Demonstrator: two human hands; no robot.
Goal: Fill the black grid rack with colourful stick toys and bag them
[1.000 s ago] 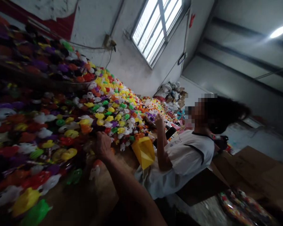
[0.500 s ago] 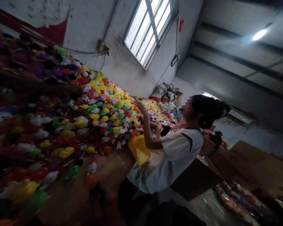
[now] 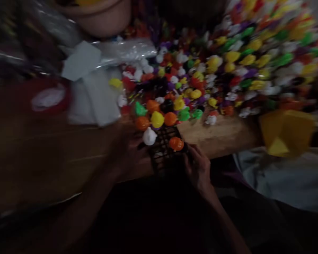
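A dark, open-grid rack [image 3: 163,153] sits at the table's front edge, between my hands. Several small plastic toys stand in rows at its far end, among them a yellow one [image 3: 157,120] and a green one [image 3: 140,109]. My right hand [image 3: 200,165] is closed at the rack's right side, with a dark piece of an orange pumpkin-shaped toy [image 3: 176,144] at its fingertips. In deep shadow on the left, my left hand [image 3: 134,150] has its fingers at a white toy [image 3: 149,136] with a dark part. Blur and darkness partly hide its fingers.
Behind the rack spreads a big heap of coloured toys [image 3: 198,93]. Clear plastic bags [image 3: 98,98] lie to the left, beside a red round container [image 3: 51,98]. A pink basin [image 3: 100,17] stands at the back. At right is a person's light clothing [image 3: 278,180] beside yellow material [image 3: 286,130].
The view has swung from the room and the seated co-worker on the right down to the table before me. Both my hands, the rack and the bags now show.
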